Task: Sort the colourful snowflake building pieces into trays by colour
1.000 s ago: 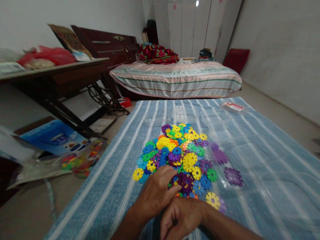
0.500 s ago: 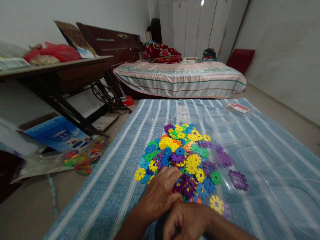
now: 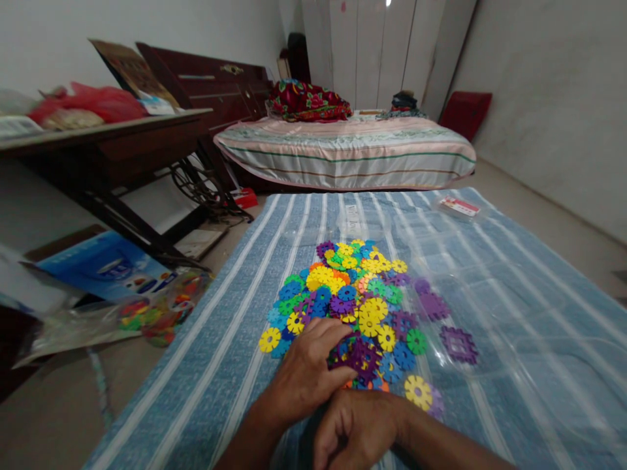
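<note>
A loose pile of flat plastic snowflake building discs [image 3: 373,316] in yellow, blue, green, purple and orange lies on the striped cloth [image 3: 235,339]. My left hand [image 3: 313,359] rests at the pile's near left side, thumb and fingers spread around some dark purple square pieces [image 3: 365,361]. Whether its fingertips touch any piece is not clear. Just below, my right hand [image 3: 356,427] is bent inward with curled fingers close to the left wrist. What it holds, if anything, is hidden. A yellow disc [image 3: 418,392] lies beside the right forearm.
Clear plastic packaging [image 3: 490,300] covers the cloth's right side, with a purple square piece [image 3: 458,344] near its left part. A small box with a red label [image 3: 459,207] sits at the far right corner. A sewing table [image 3: 122,130] stands left; a bed [image 3: 343,153] is behind.
The view has shifted slightly, so the scene sits a little further left. My left thumb has straightened a bit over the purple pieces. My right hand stays curled in nearly the same place.
</note>
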Tool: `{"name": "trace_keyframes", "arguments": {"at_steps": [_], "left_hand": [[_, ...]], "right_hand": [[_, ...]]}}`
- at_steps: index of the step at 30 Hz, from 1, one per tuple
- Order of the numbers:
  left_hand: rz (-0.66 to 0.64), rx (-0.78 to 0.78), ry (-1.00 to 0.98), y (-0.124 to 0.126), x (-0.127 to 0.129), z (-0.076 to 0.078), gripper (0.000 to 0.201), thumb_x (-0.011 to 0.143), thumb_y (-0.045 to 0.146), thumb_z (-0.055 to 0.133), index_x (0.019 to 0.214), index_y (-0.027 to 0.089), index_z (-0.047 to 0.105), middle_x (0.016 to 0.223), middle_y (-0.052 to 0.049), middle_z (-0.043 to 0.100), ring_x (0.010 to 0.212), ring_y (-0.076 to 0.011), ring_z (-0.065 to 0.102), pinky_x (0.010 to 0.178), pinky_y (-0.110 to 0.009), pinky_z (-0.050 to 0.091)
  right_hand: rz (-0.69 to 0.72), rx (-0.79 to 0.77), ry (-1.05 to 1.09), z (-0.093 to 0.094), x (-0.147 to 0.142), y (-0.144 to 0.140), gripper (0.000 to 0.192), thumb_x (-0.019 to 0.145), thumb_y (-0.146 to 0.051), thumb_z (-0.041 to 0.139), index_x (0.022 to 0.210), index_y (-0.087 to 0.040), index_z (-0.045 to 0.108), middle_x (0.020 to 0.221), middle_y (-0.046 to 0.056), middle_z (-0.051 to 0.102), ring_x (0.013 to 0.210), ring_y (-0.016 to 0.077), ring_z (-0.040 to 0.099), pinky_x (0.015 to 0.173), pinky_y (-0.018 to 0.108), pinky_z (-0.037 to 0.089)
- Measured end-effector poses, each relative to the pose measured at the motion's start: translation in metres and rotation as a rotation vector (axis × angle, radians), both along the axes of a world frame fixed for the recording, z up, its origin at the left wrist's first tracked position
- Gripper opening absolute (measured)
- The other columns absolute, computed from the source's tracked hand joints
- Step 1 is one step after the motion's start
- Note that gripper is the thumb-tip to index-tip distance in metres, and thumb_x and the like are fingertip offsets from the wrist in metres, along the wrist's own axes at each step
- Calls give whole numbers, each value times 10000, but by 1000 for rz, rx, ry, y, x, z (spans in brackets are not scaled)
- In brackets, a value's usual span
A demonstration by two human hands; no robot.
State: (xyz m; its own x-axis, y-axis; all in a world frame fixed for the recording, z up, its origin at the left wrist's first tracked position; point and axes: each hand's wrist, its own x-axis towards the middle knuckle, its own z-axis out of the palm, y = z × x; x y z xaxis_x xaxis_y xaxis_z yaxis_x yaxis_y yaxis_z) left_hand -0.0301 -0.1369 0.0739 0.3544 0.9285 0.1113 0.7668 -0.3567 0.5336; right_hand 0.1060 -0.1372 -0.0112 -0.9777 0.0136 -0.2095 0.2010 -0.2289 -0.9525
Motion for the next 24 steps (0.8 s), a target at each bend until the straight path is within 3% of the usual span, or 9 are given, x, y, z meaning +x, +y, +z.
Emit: {"name": "trace_keyframes", "arguments": {"at_steps": [4, 10, 12, 15, 18, 21, 24], "left_hand": [[-84, 86, -87, 15, 20, 16, 455, 674, 198, 780, 1101, 168, 624, 1098, -73, 654, 1029, -222, 587, 912, -388, 492], [-375, 229, -236, 52, 89, 44, 519, 692, 434, 781, 1071, 118, 621, 1042, -105, 651, 1002, -224, 598, 897, -389, 507], [-415, 254, -297, 58, 101, 49, 521, 698, 487, 760, 1048, 128, 622, 1067, -105, 647, 1043, -226, 589, 923, -381, 497], [-337, 243, -277, 58, 94, 47, 402, 779, 431, 704, 1044, 142, 611, 1045, -92, 654, 1024, -214, 597, 920, -372, 492], [-222, 111, -39, 49, 70, 34, 206, 827, 279, 640, 986, 148, 620, 943, -69, 659, 921, -205, 613, 854, -360, 497], [-246, -79, 159, 37, 45, 21, 158, 801, 205, 612, 955, 174, 613, 947, -47, 642, 918, -198, 597, 840, -336, 482], [-277, -170, 195, 27, 32, 12, 197, 768, 178, 609, 964, 191, 592, 1001, -38, 618, 958, -195, 567, 873, -338, 461]], "right_hand": [[40, -37, -14, 0, -1, 1, 535, 591, -477, 803, 942, -89, 691, 743, -15, 664, 619, 48, 582, 597, 122, 443], [39, -190, -33, -8, -4, -3, 541, 514, -478, 835, 864, -98, 674, 666, -33, 642, 564, 55, 583, 540, 133, 443], [41, -224, -51, -5, -4, -4, 544, 493, -497, 833, 820, -96, 664, 628, -36, 627, 531, 54, 571, 515, 138, 437], [32, -249, -52, 6, -3, -2, 558, 474, -525, 827, 791, -98, 657, 604, -40, 612, 523, 58, 572, 521, 147, 450], [39, -257, -43, 15, -1, 1, 574, 450, -537, 830, 788, -107, 656, 603, -44, 606, 530, 60, 577, 532, 149, 462], [56, -242, -60, 16, -2, 3, 517, 512, -516, 829, 793, -121, 650, 604, -48, 601, 528, 60, 573, 534, 149, 473], [107, -223, -89, 13, -6, 4, 391, 619, -439, 816, 803, -144, 635, 609, -58, 598, 544, 66, 580, 558, 151, 493]]}}
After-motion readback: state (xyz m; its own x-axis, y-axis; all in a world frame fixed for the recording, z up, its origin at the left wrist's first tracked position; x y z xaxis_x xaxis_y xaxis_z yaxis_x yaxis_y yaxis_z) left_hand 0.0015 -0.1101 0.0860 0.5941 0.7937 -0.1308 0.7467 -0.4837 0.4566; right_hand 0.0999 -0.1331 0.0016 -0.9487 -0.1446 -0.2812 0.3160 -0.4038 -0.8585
